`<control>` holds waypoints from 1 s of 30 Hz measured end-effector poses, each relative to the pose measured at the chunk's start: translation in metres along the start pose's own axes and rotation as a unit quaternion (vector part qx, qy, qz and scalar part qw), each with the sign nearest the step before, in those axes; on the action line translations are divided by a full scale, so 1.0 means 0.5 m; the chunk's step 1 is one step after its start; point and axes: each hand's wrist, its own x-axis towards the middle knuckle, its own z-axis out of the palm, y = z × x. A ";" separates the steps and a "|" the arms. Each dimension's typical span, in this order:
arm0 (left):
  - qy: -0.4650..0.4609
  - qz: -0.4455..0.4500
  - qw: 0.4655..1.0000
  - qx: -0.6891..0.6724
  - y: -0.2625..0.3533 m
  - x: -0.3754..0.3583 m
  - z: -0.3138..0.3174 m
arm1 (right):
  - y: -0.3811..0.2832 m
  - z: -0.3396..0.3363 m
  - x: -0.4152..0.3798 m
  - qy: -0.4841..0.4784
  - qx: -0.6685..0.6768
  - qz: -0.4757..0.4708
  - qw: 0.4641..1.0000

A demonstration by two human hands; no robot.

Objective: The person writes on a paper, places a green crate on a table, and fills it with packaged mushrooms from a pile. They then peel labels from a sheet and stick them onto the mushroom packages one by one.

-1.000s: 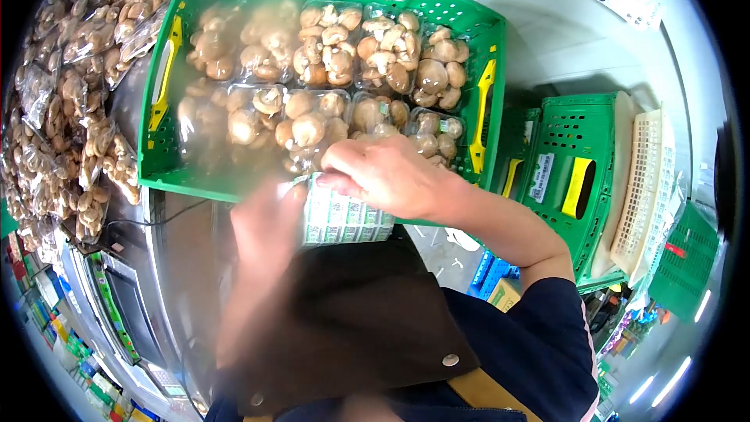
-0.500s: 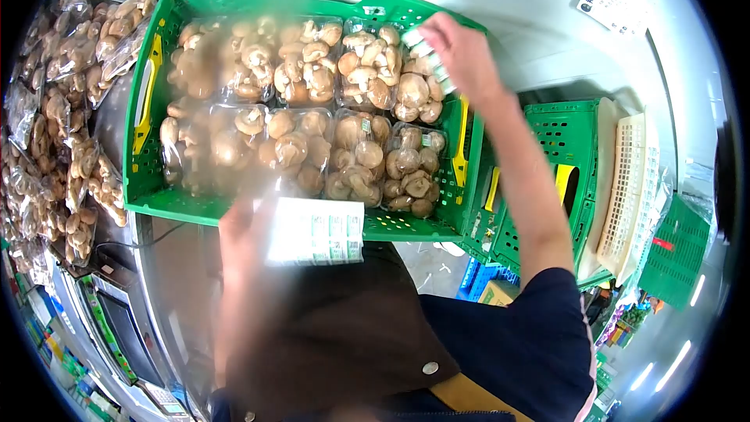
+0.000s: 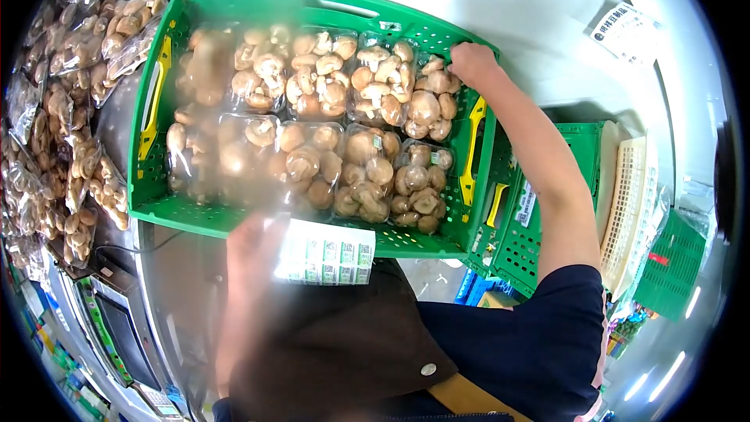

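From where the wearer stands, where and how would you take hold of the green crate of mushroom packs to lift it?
Grip the green crate at its two yellow handles, one on each short end wall, coming in from both sides. Probably the surest hold: the packs fill the middle, leaving the ends free.

Right arm extended fully forward and up, forearm bare, dark sleeve at the upper arm. Right hand [image 3: 471, 62] at far reach, fingers curled down, knuckles toward the camera. Left hand [image 3: 254, 246] low and close to the body, blurred, fingers closed in a grip.
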 end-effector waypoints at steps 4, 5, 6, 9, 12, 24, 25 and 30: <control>0.015 0.025 1.000 0.000 -0.017 0.010 -0.007 | -0.086 -0.102 -0.028 0.049 0.134 -0.068 0.987; 0.013 0.033 0.999 0.001 -0.033 0.014 -0.013 | -0.109 -0.114 -0.024 0.057 0.186 -0.103 0.976; 0.011 0.036 0.999 0.008 -0.031 0.015 -0.013 | -0.129 -0.112 -0.008 0.055 0.176 -0.111 0.977; 0.007 0.027 0.999 0.026 -0.010 0.015 -0.008 | -0.180 -0.105 0.041 0.051 0.096 -0.124 0.986; 0.021 0.024 0.999 0.012 0.002 0.009 -0.020 | -0.199 -0.110 0.063 0.013 0.008 -0.094 0.995; 0.039 0.017 0.999 0.010 0.010 -0.001 -0.080 | -0.355 -0.153 0.165 0.119 -0.002 -0.231 0.966; 0.044 0.024 0.999 0.008 0.007 -0.002 -0.091 | -0.362 -0.167 0.164 0.096 -0.050 -0.193 0.975; 0.053 0.014 0.998 -0.037 0.010 0.001 -0.126 | -0.412 -0.245 0.178 0.170 0.076 -0.303 0.935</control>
